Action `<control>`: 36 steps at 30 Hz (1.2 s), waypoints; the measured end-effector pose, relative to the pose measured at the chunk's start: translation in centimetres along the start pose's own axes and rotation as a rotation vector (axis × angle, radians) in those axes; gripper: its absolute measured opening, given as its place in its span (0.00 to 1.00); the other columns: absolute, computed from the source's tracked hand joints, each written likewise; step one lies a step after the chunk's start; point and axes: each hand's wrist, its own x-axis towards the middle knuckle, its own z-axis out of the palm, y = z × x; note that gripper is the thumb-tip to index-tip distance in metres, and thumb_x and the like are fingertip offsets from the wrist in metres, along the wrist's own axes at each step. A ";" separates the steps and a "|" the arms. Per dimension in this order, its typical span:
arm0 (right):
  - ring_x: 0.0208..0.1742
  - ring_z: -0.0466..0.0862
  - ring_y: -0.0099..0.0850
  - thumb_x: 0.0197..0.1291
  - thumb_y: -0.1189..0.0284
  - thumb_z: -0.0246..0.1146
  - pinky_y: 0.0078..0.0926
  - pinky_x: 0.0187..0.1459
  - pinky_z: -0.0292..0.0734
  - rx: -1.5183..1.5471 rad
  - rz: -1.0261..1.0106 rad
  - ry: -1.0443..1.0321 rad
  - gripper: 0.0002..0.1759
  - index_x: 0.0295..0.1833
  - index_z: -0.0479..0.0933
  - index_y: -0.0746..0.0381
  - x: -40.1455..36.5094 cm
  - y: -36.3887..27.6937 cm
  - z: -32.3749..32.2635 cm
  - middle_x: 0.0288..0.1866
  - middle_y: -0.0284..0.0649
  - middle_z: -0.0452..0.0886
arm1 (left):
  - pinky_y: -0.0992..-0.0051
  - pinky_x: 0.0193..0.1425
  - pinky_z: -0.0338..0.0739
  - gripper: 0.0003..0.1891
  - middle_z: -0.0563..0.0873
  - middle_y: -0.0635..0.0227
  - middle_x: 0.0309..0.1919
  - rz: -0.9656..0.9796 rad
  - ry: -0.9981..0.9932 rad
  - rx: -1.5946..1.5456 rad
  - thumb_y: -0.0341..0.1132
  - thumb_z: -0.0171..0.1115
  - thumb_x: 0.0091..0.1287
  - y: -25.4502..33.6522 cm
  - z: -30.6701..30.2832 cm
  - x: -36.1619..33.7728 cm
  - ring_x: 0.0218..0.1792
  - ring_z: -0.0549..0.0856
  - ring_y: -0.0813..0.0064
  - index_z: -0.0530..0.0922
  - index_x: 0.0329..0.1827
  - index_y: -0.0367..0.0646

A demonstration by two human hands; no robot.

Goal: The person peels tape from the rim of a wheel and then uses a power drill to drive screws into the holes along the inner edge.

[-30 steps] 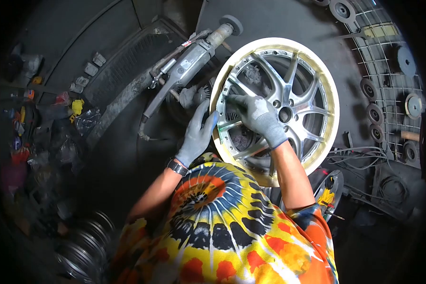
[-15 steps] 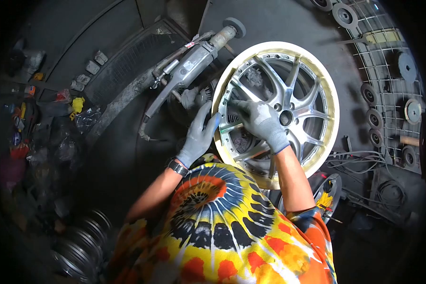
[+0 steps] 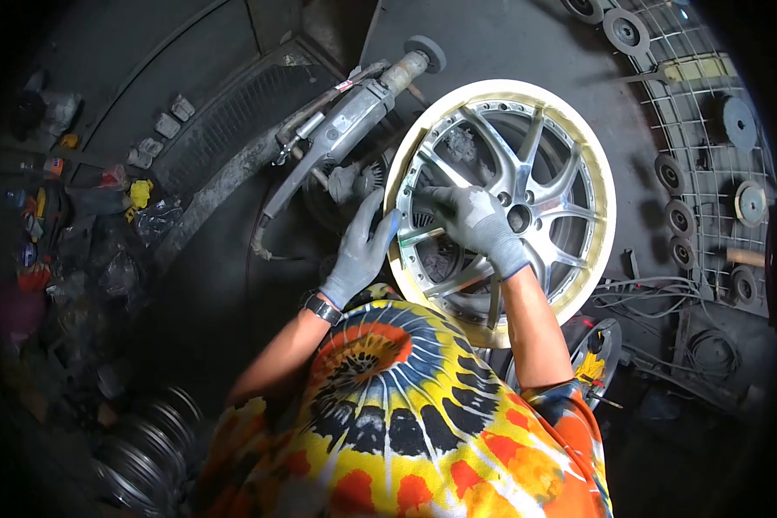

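Observation:
A silver multi-spoke alloy wheel rim (image 3: 568,207), with yellowish-white tape or covering round its outer lip, faces up in front of me. My left hand (image 3: 360,250), in a grey glove, lies against its left edge with fingers stretched and thumb apart. Over the left spokes is my right hand (image 3: 479,223), also gloved, its fingers bent and pointing left toward the inner edge of the lip. The fingertips are dark and partly hidden, so anything small pinched in them cannot be made out. Greenish marks show on the spoke beside them.
A grey power grinder (image 3: 345,125) with a round wheel stands beyond the rim. Several abrasive discs (image 3: 739,121) hang on a wire rack (image 3: 699,155) at right. Cables (image 3: 656,298) lie below it. Stacked rims (image 3: 151,445) stand lower left, and clutter (image 3: 116,259) with a yellow item (image 3: 141,192) fills the left.
The scene has shifted slightly in view. Both hands stay at the left side of the wheel rim, with hardly any visible movement.

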 end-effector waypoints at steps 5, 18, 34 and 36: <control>0.53 0.92 0.48 0.73 0.61 0.63 0.49 0.54 0.88 0.037 0.003 0.074 0.23 0.71 0.86 0.41 -0.1 0.0 0.5 0.52 0.46 0.93 | 0.62 0.78 0.73 0.26 0.83 0.46 0.71 -0.014 0.013 0.004 0.38 0.61 0.85 0.1 0.2 -0.1 0.73 0.81 0.54 0.72 0.78 0.30; 0.51 0.93 0.48 0.73 0.64 0.64 0.48 0.53 0.88 -0.015 -0.011 0.000 0.21 0.68 0.87 0.41 -0.6 -1.2 0.1 0.52 0.45 0.93 | 0.67 0.79 0.71 0.24 0.83 0.51 0.71 -0.024 0.003 0.002 0.36 0.58 0.86 0.5 0.1 0.0 0.73 0.81 0.62 0.72 0.78 0.30; 0.49 0.93 0.48 0.75 0.66 0.63 0.47 0.50 0.88 -0.021 0.036 0.064 0.19 0.66 0.88 0.43 -0.4 -1.3 0.7 0.51 0.45 0.93 | 0.67 0.78 0.72 0.24 0.84 0.52 0.70 -0.032 -0.005 -0.010 0.36 0.59 0.86 0.8 0.0 0.3 0.72 0.81 0.64 0.72 0.78 0.30; 0.48 0.93 0.48 0.75 0.65 0.63 0.48 0.50 0.88 0.029 0.015 0.128 0.18 0.66 0.88 0.43 -0.2 -1.0 1.8 0.50 0.45 0.93 | 0.67 0.78 0.72 0.24 0.84 0.52 0.70 -0.037 0.012 -0.004 0.36 0.58 0.87 0.7 0.0 0.0 0.72 0.82 0.64 0.73 0.78 0.30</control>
